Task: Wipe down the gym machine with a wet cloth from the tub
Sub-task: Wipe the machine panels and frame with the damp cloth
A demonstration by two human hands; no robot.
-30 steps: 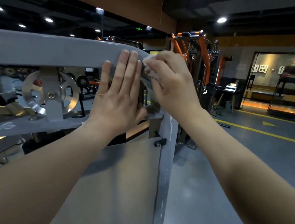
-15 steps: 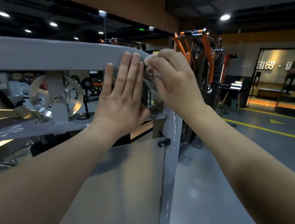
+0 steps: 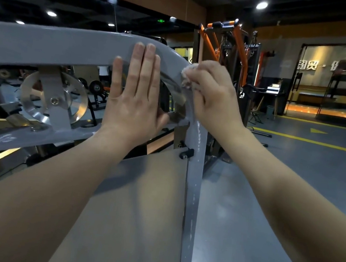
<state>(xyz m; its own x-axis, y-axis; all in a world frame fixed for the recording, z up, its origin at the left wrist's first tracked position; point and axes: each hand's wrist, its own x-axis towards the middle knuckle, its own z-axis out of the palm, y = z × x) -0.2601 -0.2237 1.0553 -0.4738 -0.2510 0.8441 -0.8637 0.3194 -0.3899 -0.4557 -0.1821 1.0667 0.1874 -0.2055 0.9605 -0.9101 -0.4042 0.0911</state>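
Lower than a second ago, the right hand (image 3: 214, 92) wipes where the grey frame (image 3: 47, 45) curves downward. The left hand (image 3: 136, 104) lies flat on the frame, fingers straight and together. Right fingers curl around the white cloth (image 3: 187, 77), pressed against the bend.

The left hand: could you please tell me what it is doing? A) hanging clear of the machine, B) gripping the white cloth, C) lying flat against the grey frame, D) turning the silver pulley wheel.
C: the left hand lies flat, fingers straight, on the grey frame, while the right hand holds the white cloth at the bend.
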